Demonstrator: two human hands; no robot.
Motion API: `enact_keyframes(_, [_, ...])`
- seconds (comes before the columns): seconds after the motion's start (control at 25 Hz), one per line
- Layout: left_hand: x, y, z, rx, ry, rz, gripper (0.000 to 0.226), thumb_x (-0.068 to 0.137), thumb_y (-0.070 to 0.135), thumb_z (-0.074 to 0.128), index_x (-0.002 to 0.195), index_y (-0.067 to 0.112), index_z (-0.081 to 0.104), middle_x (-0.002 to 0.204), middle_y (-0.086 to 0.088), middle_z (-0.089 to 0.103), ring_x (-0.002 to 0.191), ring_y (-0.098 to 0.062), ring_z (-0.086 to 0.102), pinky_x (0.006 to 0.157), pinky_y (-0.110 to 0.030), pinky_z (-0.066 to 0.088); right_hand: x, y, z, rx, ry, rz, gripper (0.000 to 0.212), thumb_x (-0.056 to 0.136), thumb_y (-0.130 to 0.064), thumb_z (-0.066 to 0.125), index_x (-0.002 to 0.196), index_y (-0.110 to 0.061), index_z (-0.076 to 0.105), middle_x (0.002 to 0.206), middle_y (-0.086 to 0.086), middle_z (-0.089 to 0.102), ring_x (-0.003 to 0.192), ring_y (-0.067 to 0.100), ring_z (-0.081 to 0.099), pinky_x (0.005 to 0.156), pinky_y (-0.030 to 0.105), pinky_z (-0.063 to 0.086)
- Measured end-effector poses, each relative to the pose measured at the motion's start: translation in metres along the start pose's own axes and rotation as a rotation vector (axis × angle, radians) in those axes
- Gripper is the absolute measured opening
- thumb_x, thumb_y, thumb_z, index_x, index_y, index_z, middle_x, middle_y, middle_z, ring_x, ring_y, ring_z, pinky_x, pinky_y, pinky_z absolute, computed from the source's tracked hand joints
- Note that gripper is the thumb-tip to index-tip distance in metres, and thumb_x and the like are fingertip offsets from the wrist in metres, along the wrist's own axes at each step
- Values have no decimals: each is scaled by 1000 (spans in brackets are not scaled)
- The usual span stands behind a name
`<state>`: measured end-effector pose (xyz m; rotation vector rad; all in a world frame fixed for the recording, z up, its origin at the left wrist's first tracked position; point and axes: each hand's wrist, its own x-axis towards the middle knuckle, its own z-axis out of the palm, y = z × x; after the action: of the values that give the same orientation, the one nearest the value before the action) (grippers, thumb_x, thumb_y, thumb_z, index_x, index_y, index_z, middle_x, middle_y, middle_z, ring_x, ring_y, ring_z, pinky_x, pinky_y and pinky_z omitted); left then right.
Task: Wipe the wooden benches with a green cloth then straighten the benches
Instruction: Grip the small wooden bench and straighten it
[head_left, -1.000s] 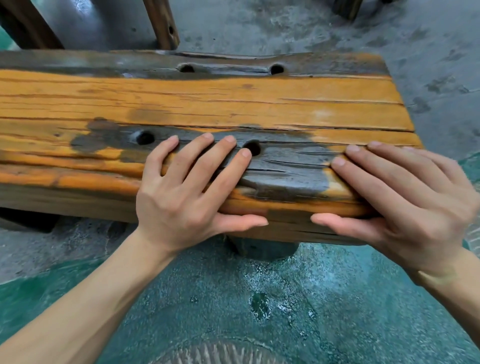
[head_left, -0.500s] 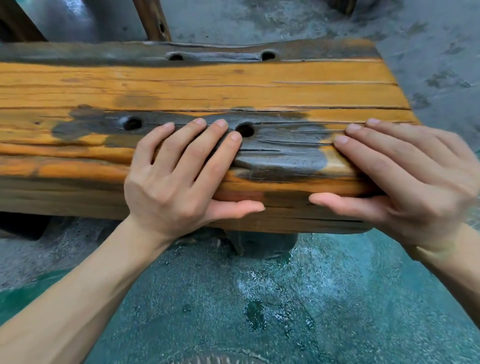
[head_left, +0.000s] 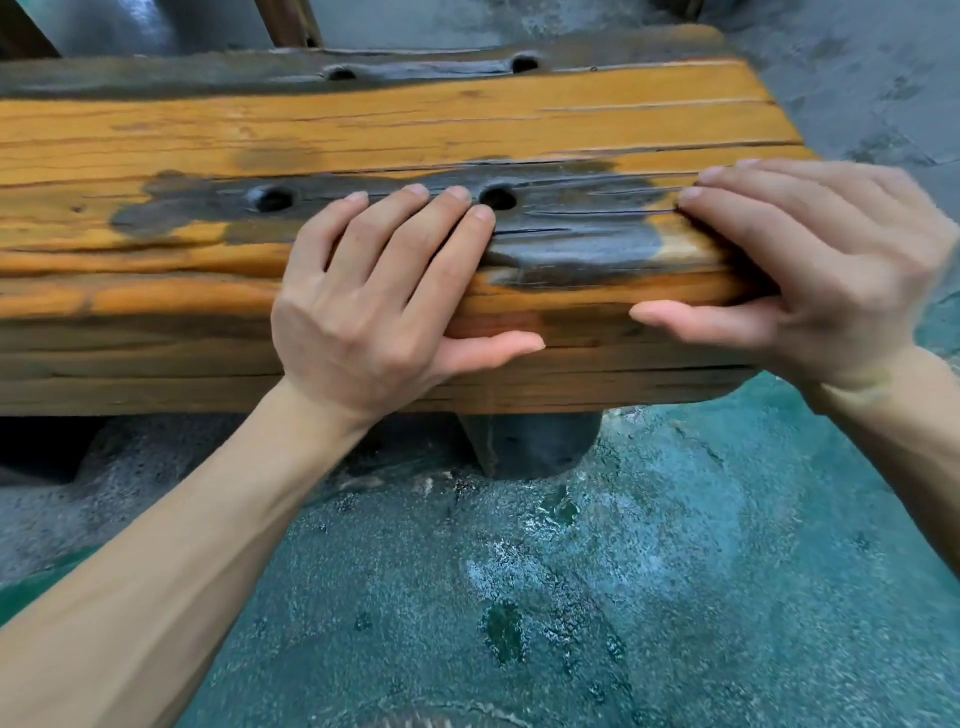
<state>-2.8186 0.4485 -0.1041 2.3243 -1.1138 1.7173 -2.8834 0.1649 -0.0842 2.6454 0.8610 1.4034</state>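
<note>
A worn orange-brown wooden bench (head_left: 363, 130) with dark grey patches and several round holes spans the upper half of the head view. My left hand (head_left: 379, 306) grips its near edge at the middle, with the fingers bent over the top just short of a hole and the thumb lying along the front face. My right hand (head_left: 810, 270) holds the same edge at the bench's right end, fingers on top and thumb on the front. No green cloth is in view.
A dark bench leg (head_left: 535, 441) stands under the seat between my hands. The floor (head_left: 623, 571) below is wet and teal, turning grey beyond the bench. Another wooden leg (head_left: 291, 21) rises behind the bench at the top.
The bench now sits closer and larger in view, with more of its front face showing. Both hands have slid back to wrap over the near edge.
</note>
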Motion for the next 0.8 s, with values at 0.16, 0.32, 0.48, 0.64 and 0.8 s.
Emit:
enact_keyframes(0.16, [10,1,35,43,14,2,73,87,71,63,119,6,72,120,-12,72,106,-30,71,88,-44,57,0,43,28,42,-5,124,60,80,-62,74,111,-10,74,112,4,74,104,25,71,79,47,57])
enact_keyframes(0.32, [21,0,77,111,-12,3,69,94,67,57,122,6,70,122,-13,71,108,-30,70,89,-43,56,19,90,61,-1,-30,153,63,82,-66,69,117,-14,71,118,3,72,109,25,69,83,46,55])
enact_keyframes(0.48, [39,-20,126,191,-61,5,67,98,64,51,126,5,68,125,-13,70,110,-30,69,90,-43,55,36,130,113,-54,-38,196,62,89,-65,61,127,-17,65,128,2,67,118,25,64,95,44,48])
enact_keyframes(0.64, [49,-33,166,245,-135,-34,66,99,62,49,130,6,65,129,-13,67,114,-30,66,94,-44,52,47,149,161,-10,-71,308,62,97,-62,49,137,-15,56,140,6,58,130,30,51,111,48,33])
enact_keyframes(0.8, [56,-48,186,243,-203,-71,65,98,59,48,134,6,61,132,-13,65,118,-29,63,98,-45,48,61,145,195,23,-31,459,64,97,-63,41,138,-15,50,145,3,52,137,28,41,117,52,23])
